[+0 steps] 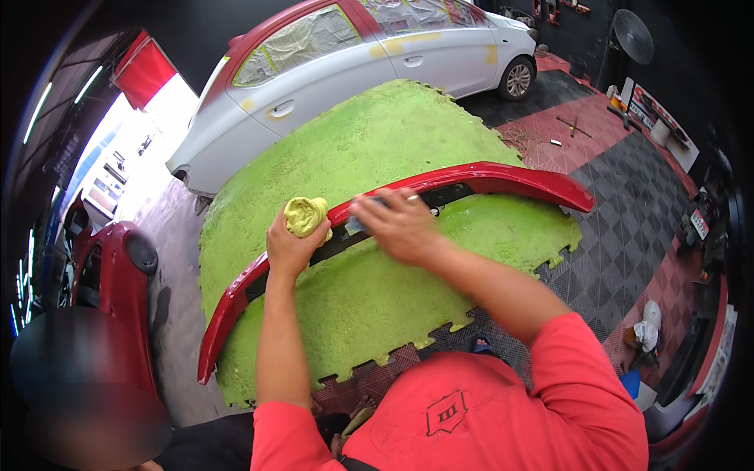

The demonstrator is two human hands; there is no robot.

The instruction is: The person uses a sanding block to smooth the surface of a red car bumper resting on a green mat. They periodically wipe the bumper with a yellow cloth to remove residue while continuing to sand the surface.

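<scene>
A long, curved, glossy red car body part [522, 179], probably a spoiler or bumper trim, lies across a green padded surface [345, 149] in front of me. My left hand [287, 251] is closed round a bunched yellow-green cloth [305, 215], held just above the middle-left of the red part. My right hand [404, 231] presses on the middle of the part, fingers over a small grey-blue pad or folded cloth [356, 224]; its exact kind is hidden beneath the fingers. A dark strip runs along the part's near side.
Beyond the green surface stands a white and red car [330, 74] with masked windows and yellowish patches. A red car [118, 275] is at the left, and beside me at lower left a person [212, 446] in dark clothing. A fan [633, 36] stands far right. Grey and red tiles [613, 200] cover the floor.
</scene>
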